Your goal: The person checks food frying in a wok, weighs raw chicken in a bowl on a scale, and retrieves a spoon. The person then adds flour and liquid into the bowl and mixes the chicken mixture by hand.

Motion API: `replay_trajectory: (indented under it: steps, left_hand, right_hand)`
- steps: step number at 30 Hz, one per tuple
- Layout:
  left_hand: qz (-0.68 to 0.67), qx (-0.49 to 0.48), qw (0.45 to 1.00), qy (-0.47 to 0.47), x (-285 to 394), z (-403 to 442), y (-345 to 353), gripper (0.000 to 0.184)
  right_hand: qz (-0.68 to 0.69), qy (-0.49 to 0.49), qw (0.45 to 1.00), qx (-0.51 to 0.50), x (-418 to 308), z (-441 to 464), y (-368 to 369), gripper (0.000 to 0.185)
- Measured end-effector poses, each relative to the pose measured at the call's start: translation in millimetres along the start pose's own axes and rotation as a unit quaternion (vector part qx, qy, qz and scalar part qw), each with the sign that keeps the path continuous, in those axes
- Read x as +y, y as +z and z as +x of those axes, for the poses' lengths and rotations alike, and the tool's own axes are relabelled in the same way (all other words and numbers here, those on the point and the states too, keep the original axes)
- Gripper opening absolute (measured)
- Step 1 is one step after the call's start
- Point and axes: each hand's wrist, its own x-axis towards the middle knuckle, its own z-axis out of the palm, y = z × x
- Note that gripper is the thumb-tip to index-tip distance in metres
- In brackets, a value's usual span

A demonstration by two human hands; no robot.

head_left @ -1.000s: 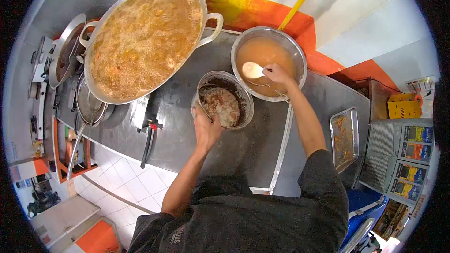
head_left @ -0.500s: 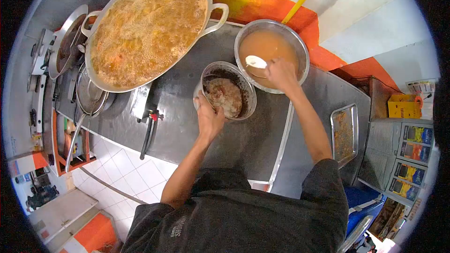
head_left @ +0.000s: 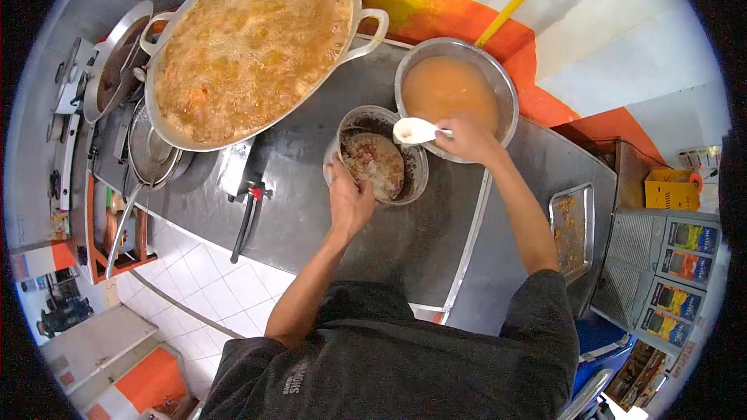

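Observation:
My left hand (head_left: 350,198) is closed on the near-left rim of a small metal pot (head_left: 417,179), which tilts slightly. Inside the pot lies a wet, brownish, lumpy mixture (head_left: 372,163); dark residue coats the walls. In my right hand (head_left: 469,141) is a white rice paddle (head_left: 416,131), gripped by its handle, with its head over the pot's right rim. A little pale liquid shows in the paddle's hollow. Just beyond that hand stands a wide metal bowl (head_left: 511,101) of cloudy orange-brown liquid.
A large two-handled pan (head_left: 359,12) of bubbling oil with food in it sits at upper left. Beside it rests a strainer (head_left: 156,148) with a long handle. A metal tray (head_left: 572,229) with crumbs lies at right. A black hose (head_left: 246,229) hangs over the table's edge.
My right hand has brought the rice paddle from above the wide bowl left and down to the small pot's rim. My left hand keeps its hold on the pot.

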Motion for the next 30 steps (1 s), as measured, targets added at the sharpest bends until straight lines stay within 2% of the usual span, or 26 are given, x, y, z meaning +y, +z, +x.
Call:
replay_trajectory:
  steps: [1, 2, 4, 5, 7, 8, 10, 11, 13, 14, 16, 17, 19, 20, 22, 24, 26, 27, 28, 29, 30]
  left_hand:
    - [-0.001, -0.004, 1.0, 0.0, 0, 0, 0, 0.073]
    - [0.005, -0.002, 1.0, -0.003, 1, 0, 0, 0.073]
    - [0.01, 0.001, 1.0, -0.005, 13, -2, -4, 0.072]
    - [0.004, -0.005, 1.0, -0.019, 20, -4, -7, 0.072]
    - [-0.003, -0.01, 0.999, -0.031, 26, -4, -9, 0.072]
    - [0.0, -0.01, 1.0, -0.026, 26, -4, -10, 0.072]
    - [0.002, -0.009, 1.0, -0.021, 23, -4, -8, 0.072]
    - [-0.013, -0.014, 0.999, -0.028, 17, -4, -6, 0.072]
    - [-0.028, -0.017, 0.999, -0.035, 17, -3, -6, 0.072]
    - [-0.036, -0.022, 0.998, -0.043, 17, -2, -6, 0.072]
    - [-0.045, -0.025, 0.997, -0.052, 13, -1, -6, 0.073]
    - [-0.027, -0.015, 0.999, -0.036, 5, -1, -3, 0.073]
    - [-0.01, -0.006, 1.0, -0.022, 6, -2, -3, 0.073]
    - [0.018, 0.001, 1.0, -0.016, 15, -3, -6, 0.073]
    - [0.043, 0.004, 0.999, -0.009, 15, -2, -4, 0.073]
    - [0.01, -0.002, 1.0, -0.012, 3, 0, -1, 0.074]
    - [-0.018, -0.01, 1.0, -0.013, 3, -2, 0, 0.074]
    - [-0.046, -0.016, 0.999, -0.015, 7, -3, -3, 0.074]
    - [-0.045, -0.014, 0.999, -0.014, 17, -4, -7, 0.074]
    - [-0.065, -0.028, 0.997, -0.045, 30, -5, -12, 0.074]
    - [-0.084, -0.042, 0.993, -0.076, 37, -6, -14, 0.073]
  right_hand:
    - [-0.093, -0.057, 0.994, 0.004, -12, -1, -5, 0.021]
    - [-0.093, -0.054, 0.994, 0.003, -15, -2, -8, 0.021]
    - [-0.173, -0.007, 0.984, 0.048, -16, 1, -12, 0.02]
    - [-0.173, -0.008, 0.984, 0.049, -7, 4, -10, 0.02]
    - [-0.174, 0.084, 0.977, 0.09, 30, 11, 2, 0.023]
    - [-0.175, 0.084, 0.977, 0.091, 45, 12, 9, 0.023]
    - [-0.143, 0.156, 0.977, 0.004, 71, 14, 24, 0.025]
    - [-0.144, 0.154, 0.977, 0.005, 82, 14, 32, 0.025]
    - [0.042, 0.15, 0.987, -0.028, 92, 15, 38, 0.025]
    - [0.042, 0.147, 0.988, -0.028, 98, 15, 38, 0.025]
    - [0.18, 0.135, 0.974, -0.035, 90, 14, 31, 0.025]
    - [0.181, 0.134, 0.974, -0.038, 84, 10, 29, 0.025]
    - [0.174, 0.045, 0.983, -0.025, 33, 3, 2, 0.025]
    - [0.175, 0.048, 0.983, -0.028, 15, 0, -1, 0.025]
    - [-0.071, -0.067, 0.995, 0.005, -15, -2, -4, 0.022]
    - [-0.103, -0.051, 0.993, 0.021, -22, -4, -7, 0.019]
    - [-0.199, 0.015, 0.979, 0.039, -6, 7, -8, 0.022]
    - [-0.2, 0.014, 0.979, 0.04, 8, 11, -4, 0.022]
    - [-0.18, 0.058, 0.98, 0.061, 27, 13, 3, 0.022]
    - [-0.16, 0.102, 0.978, 0.083, 45, 16, 12, 0.022]
    - [-0.16, 0.1, 0.978, 0.085, 61, 19, 21, 0.022]
